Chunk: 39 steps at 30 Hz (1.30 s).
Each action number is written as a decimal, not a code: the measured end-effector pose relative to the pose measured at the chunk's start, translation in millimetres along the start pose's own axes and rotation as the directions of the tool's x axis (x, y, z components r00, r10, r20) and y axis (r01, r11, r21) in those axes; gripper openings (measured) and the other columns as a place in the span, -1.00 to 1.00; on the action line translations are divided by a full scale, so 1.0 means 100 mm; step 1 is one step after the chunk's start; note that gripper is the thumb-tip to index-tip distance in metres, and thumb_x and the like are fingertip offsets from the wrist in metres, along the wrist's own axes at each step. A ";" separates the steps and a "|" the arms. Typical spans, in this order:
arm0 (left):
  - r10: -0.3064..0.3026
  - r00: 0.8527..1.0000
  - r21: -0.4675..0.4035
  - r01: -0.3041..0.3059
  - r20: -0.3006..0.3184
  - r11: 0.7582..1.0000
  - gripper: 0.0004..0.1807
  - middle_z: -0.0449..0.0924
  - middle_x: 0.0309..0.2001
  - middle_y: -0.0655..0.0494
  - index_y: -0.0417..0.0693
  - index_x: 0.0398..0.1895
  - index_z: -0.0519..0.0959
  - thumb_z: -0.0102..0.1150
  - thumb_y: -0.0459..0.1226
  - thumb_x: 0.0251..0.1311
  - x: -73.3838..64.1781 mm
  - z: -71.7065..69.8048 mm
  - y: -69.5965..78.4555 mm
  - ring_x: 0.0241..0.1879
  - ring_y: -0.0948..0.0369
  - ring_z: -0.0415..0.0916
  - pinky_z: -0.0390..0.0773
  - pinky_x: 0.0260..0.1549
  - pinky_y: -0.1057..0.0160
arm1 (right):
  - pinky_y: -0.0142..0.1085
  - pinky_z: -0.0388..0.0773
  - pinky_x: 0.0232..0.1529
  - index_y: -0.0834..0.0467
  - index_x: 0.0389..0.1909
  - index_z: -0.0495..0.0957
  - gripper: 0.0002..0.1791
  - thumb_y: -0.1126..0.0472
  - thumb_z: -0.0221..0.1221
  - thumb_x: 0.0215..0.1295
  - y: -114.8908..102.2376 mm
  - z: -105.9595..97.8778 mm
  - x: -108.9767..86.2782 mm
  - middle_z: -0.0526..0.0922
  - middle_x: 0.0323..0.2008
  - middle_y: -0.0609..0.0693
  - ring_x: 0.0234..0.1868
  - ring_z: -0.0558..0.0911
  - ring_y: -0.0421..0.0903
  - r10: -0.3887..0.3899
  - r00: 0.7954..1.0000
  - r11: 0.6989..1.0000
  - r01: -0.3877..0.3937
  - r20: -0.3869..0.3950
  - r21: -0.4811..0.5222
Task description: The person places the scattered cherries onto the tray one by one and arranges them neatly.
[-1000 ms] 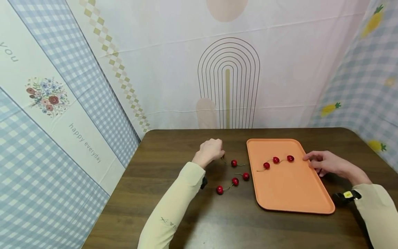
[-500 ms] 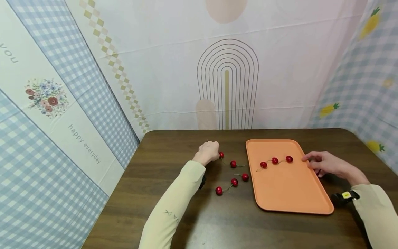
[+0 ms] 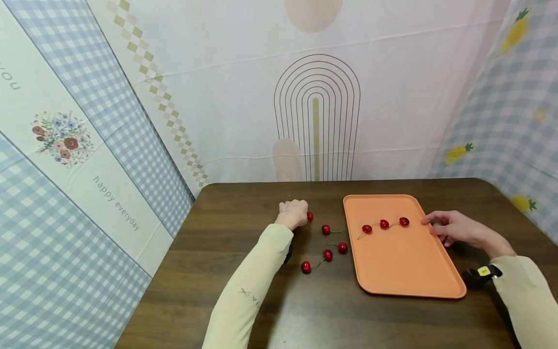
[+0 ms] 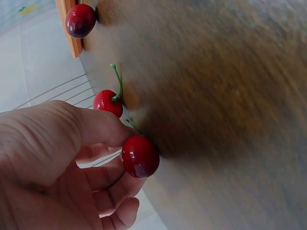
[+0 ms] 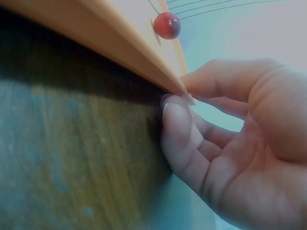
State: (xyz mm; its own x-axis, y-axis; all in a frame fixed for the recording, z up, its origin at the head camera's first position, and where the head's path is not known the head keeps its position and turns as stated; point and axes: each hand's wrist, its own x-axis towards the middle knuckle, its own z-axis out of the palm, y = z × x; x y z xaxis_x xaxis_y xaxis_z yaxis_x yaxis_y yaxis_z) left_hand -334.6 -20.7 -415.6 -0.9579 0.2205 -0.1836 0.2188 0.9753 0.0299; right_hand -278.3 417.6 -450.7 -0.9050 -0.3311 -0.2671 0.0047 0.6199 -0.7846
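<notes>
Thumb and fingers of my left hand (image 3: 293, 213) pinch a red cherry (image 4: 140, 156) low over the brown wooden table, with a bit of green stem behind the thumb. In the head view that cherry (image 3: 310, 216) shows just right of the knuckles. Past it lies another cherry (image 4: 108, 101), its stem pointing up in the left wrist view. On the right, my right hand (image 3: 457, 229) holds the right rim of an orange tray (image 3: 405, 271), thumb and finger on either side of the edge (image 5: 139, 57). Three stemmed cherries (image 3: 384, 224) lie in a row on the tray.
Left of the tray, several loose cherries lie on the table (image 3: 244, 208): one near the tray edge (image 3: 342, 247), and two (image 3: 328, 254) closer to the front. A patterned cloth (image 3: 218, 97) hangs behind the table, with checked cloth at both sides.
My left hand has drawn slightly back and left, and a cherry has come into view beside it. The leftmost cherry on the tray has shifted slightly left. My right hand stays at the rim.
</notes>
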 end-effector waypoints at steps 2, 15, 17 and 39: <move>0.003 1.000 0.003 -0.003 0.003 1.000 -0.84 0.65 -0.20 0.06 0.04 -0.42 0.56 0.05 -0.23 0.33 0.00 0.00 0.00 -0.18 0.01 0.51 0.32 -0.06 0.04 | -0.24 0.62 -0.45 0.41 0.23 0.32 -0.53 0.22 0.09 0.42 0.00 0.00 0.00 0.45 -0.40 0.05 -0.51 0.55 -0.12 -0.001 1.000 1.000 0.001 -0.001 -0.001; -0.014 1.000 -0.035 0.014 -0.014 0.999 -0.92 0.61 -0.13 -0.01 -0.03 -0.29 0.54 0.05 -0.27 0.31 -0.04 -0.09 0.01 -0.10 -0.05 0.51 0.42 -0.04 0.00 | -0.24 0.61 -0.46 0.41 0.24 0.32 -0.53 0.24 0.07 0.42 0.01 0.00 -0.01 0.44 -0.40 0.05 -0.52 0.54 -0.13 -0.007 1.000 1.000 0.007 0.005 -0.003; -0.001 1.000 -0.045 0.000 -0.025 0.999 -0.91 0.62 -0.16 -0.03 -0.04 -0.34 0.54 0.06 -0.27 0.31 -0.06 -0.14 0.03 -0.11 -0.06 0.51 0.46 -0.05 0.00 | -0.25 0.61 -0.46 0.41 0.24 0.32 -0.53 0.24 0.07 0.42 0.00 -0.01 -0.01 0.45 -0.40 0.05 -0.52 0.54 -0.13 -0.006 1.000 1.000 0.006 0.003 -0.002; 0.407 0.913 -0.150 -0.404 -0.011 0.902 -0.57 -0.04 -0.72 0.20 0.07 -0.77 0.18 -0.05 -0.43 0.23 -0.24 -0.45 0.79 -0.69 0.30 -0.12 0.03 -0.70 0.35 | -0.24 0.61 -0.45 0.41 0.24 0.33 -0.52 0.22 0.08 0.43 0.00 -0.01 -0.01 0.46 -0.40 0.06 -0.52 0.55 -0.13 0.000 1.000 1.000 0.000 0.002 -0.005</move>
State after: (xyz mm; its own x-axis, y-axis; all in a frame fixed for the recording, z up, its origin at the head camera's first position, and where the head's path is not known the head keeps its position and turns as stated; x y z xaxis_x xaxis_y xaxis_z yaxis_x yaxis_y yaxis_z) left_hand -302.3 51.7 -364.2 -0.7881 0.5984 -0.1443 0.5565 0.7929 0.2483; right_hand -277.8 418.2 -449.9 -0.9040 -0.3329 -0.2684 0.0027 0.6232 -0.7821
